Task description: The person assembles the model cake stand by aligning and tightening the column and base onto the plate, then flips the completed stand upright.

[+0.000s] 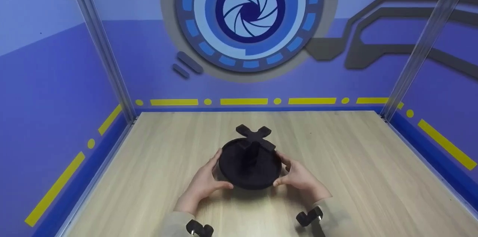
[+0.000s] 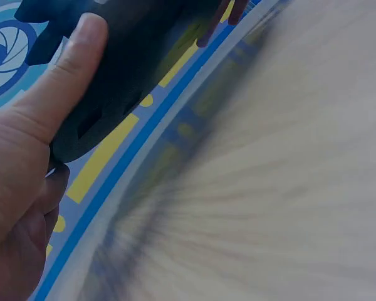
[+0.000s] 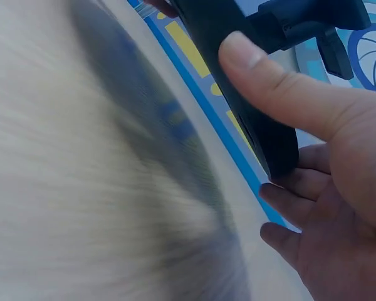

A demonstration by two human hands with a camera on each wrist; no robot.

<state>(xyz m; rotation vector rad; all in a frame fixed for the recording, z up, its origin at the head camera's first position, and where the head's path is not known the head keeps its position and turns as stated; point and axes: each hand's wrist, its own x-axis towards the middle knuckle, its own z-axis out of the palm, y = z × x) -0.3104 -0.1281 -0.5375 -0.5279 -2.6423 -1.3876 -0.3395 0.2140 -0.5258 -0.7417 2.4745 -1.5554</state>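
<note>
A black stand with a round, dish-like base, a short central post and a cross-shaped top is in the middle of the head view. My left hand grips the base rim at its left side. Opposite it, my right hand holds the right side of the rim. In the left wrist view the thumb lies over the base, with fingers curled beneath. The right wrist view shows the right thumb pressed on the rim and fingertips under the edge. Wall shows below the raised base in both wrist views.
A light wood table lies beneath the hands. Blue printed walls with yellow dashes stand at the back and both sides, joined by metal corner posts. Small black devices are strapped at both wrists.
</note>
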